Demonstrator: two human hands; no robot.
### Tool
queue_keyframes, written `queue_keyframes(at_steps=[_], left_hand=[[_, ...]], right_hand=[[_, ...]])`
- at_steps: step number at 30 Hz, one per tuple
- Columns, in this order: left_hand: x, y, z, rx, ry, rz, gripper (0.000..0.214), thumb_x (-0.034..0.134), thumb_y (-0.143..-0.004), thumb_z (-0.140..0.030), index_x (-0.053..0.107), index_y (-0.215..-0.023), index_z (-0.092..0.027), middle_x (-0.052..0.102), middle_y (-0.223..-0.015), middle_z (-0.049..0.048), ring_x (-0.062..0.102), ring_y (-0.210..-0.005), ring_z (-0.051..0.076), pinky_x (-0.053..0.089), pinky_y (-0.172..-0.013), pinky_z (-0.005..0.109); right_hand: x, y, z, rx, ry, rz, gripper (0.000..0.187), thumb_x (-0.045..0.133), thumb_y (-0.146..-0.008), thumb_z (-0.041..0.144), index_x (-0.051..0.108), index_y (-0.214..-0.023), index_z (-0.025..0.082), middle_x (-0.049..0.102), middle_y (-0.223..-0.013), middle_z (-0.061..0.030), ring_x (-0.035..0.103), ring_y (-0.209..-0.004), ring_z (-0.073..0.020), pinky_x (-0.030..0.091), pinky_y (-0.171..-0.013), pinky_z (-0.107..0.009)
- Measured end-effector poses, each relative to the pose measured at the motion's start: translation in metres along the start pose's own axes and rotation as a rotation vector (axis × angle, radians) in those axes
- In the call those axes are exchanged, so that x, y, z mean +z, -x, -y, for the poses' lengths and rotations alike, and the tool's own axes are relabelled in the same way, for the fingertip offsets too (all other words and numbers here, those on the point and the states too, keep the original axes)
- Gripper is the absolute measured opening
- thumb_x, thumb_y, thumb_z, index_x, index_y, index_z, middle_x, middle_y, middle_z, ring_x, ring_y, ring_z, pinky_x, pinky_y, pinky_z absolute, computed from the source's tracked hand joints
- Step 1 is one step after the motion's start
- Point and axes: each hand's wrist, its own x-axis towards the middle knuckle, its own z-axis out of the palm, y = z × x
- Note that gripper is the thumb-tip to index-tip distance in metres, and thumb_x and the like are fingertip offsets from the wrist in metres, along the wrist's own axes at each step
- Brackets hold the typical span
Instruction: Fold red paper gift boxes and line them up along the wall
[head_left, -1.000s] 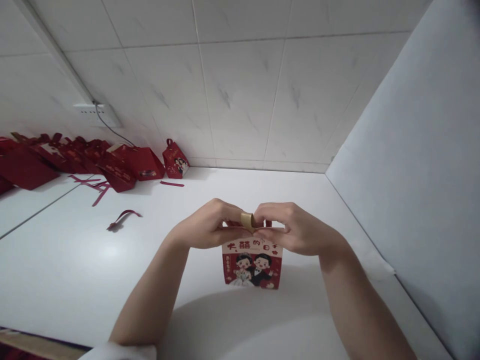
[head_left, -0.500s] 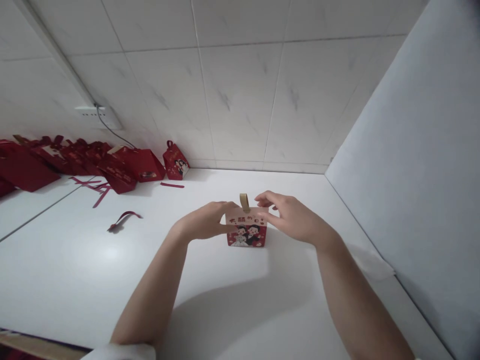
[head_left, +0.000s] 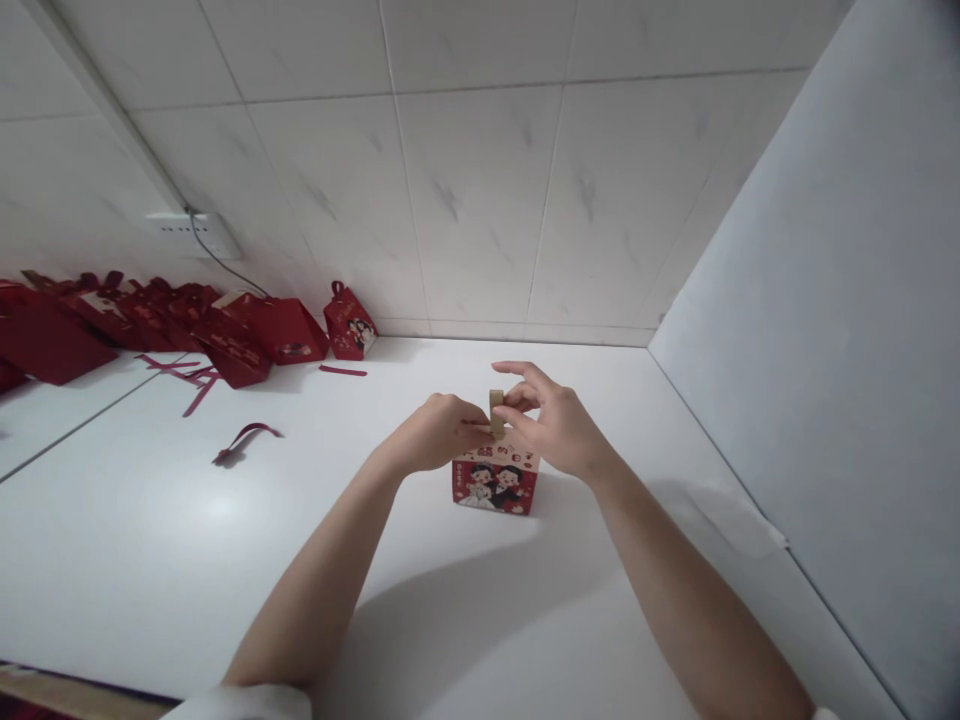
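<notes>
A small red gift box (head_left: 493, 487) with a cartoon bride and groom stands upright on the white table. From its pale, lettered top rises a gold ribbon loop (head_left: 496, 408). My left hand (head_left: 442, 432) is closed at the top edge, its fingertips pinching at the foot of the loop. My right hand (head_left: 551, 415) has its thumb and bent fingers closed on the loop from the right, with the index finger raised away. The exact contact of the left fingertips is partly hidden by the hand itself.
Several red gift boxes (head_left: 289, 330) line the wall at the back left, with one small red box (head_left: 350, 322) at their right end. Loose dark-red ribbon (head_left: 247, 435) lies on the table (head_left: 150, 540). A white panel (head_left: 825, 300) borders the right side.
Both hands have moved in to the ribbon loop; the right one now pinches it. The left hand has left the box's side for its top edge. The box has shifted slightly nearer.
</notes>
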Motion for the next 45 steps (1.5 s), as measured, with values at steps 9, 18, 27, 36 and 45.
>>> queue_keyframes(at_steps=[9,18,27,36,45], left_hand=[[-0.002,-0.001,0.005,-0.051,-0.007,0.027,0.027,0.055,-0.077,-0.037,0.071,-0.072,-0.017,0.055,-0.059,-0.0007,0.038,-0.055,0.009,0.028,-0.05,0.023],[-0.005,-0.001,0.004,-0.125,-0.131,0.18,0.025,0.059,-0.072,-0.042,0.065,-0.07,-0.018,0.053,-0.058,-0.001,0.041,-0.053,0.01,0.029,-0.049,0.023],[-0.022,0.005,0.035,-0.102,-0.066,0.272,0.029,0.068,-0.067,-0.034,0.07,-0.095,-0.026,0.071,-0.093,0.0038,0.063,-0.083,0.019,0.041,-0.064,0.023],[-0.024,0.015,0.039,-0.173,-0.012,0.176,0.052,0.077,-0.051,-0.054,0.07,-0.094,-0.025,0.07,-0.087,0.0043,0.063,-0.075,0.019,0.039,-0.057,0.023],[-0.001,-0.004,0.033,-0.126,-0.075,0.155,0.031,0.059,-0.073,-0.045,0.065,-0.057,-0.019,0.055,-0.05,-0.0004,0.043,-0.045,0.011,0.028,-0.045,0.024]], right_hand=[[-0.01,0.001,0.004,0.022,0.012,0.059,0.026,0.057,-0.083,0.023,0.059,-0.108,0.028,0.069,-0.081,0.0016,0.065,-0.078,-0.0144,0.048,-0.074,-0.029],[-0.017,0.005,0.011,0.071,0.043,0.147,0.022,0.056,-0.084,0.029,0.058,-0.105,0.028,0.07,-0.086,0.0014,0.064,-0.082,-0.0146,0.047,-0.073,-0.027],[-0.035,0.008,-0.011,0.165,0.403,0.449,0.012,0.058,-0.078,0.034,0.065,-0.076,0.024,0.067,-0.072,-0.0025,0.057,-0.058,-0.0171,0.034,-0.049,-0.027],[-0.041,0.01,-0.021,0.151,0.374,0.276,0.013,0.065,-0.074,0.031,0.064,-0.087,0.026,0.068,-0.083,-0.0032,0.061,-0.069,-0.0194,0.04,-0.054,-0.027],[-0.046,0.005,-0.044,0.245,0.256,0.355,0.027,0.063,-0.075,0.042,0.064,-0.058,0.022,0.064,-0.058,-0.0021,0.056,-0.053,-0.0164,0.038,-0.048,-0.027]])
